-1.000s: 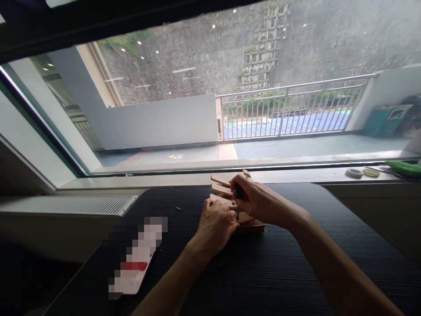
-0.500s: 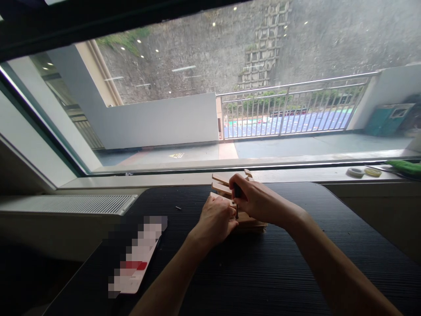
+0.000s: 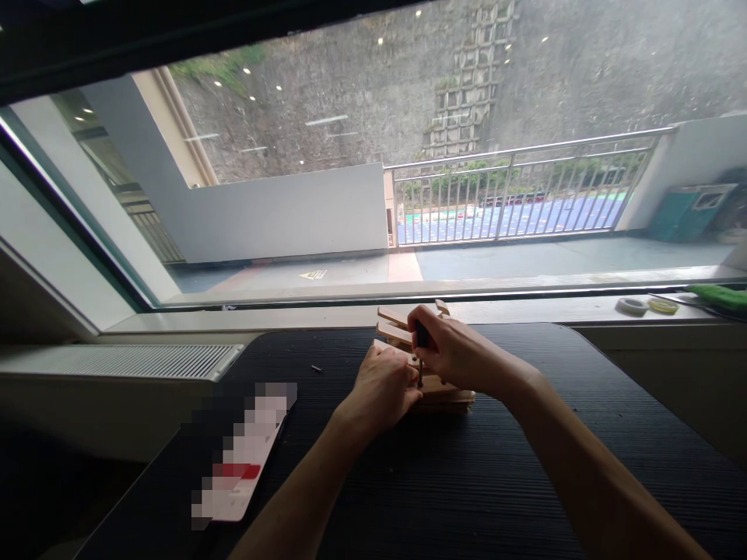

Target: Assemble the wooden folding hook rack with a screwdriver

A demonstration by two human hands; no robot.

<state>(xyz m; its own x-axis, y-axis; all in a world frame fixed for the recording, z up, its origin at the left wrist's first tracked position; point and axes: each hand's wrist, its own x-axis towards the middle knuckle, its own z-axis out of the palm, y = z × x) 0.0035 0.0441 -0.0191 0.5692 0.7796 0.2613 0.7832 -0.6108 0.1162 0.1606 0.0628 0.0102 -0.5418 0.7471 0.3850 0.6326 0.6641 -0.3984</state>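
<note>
My right hand [image 3: 440, 344] is closed round the dark handle of a screwdriver [image 3: 421, 372], which points down with its tip at a small wooden slatted piece [image 3: 440, 386]. Light wooden slats [image 3: 394, 333] of that piece stick out behind my hands to the upper left. Curled over its left side, my left hand [image 3: 388, 379] grips the wood close beside the screwdriver shaft. What the left fingertips touch underneath is hidden. On the black table [image 3: 467, 482], left of the hands, lies a small screw [image 3: 316, 369].
A phone [image 3: 245, 467], partly blurred out, lies at the table's left side. On the window sill [image 3: 525, 311] at the right are two tape rolls [image 3: 647, 306] and a green cloth-like item [image 3: 717, 297]. A white vented radiator [image 3: 128, 362] stands left of the table, before a large window.
Hardly anything differs. Both hands stay on the wooden piece, and the screwdriver remains upright in almost the same spot.
</note>
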